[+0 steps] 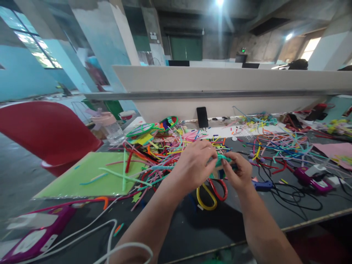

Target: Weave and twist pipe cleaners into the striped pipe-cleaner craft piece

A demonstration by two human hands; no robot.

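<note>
Both my hands meet over the middle of the dark table (192, 227). My left hand (194, 165) is closed in a pinch on a teal pipe cleaner piece (223, 160). My right hand (238, 170) grips the same teal piece from the other side, fingers curled round it. Just under my hands lie scissors with one yellow handle loop (206, 198) and one red handle loop (220, 189). A tangle of coloured pipe cleaners (159, 150) is heaped to the left and behind my hands.
A green sheet (88, 176) lies at left, a magenta glue gun (35, 234) with white cable at the near left, another magenta glue gun (310, 178) with black cables at right. A black phone (202, 116) leans on the white partition. A red chair (46, 132) stands left.
</note>
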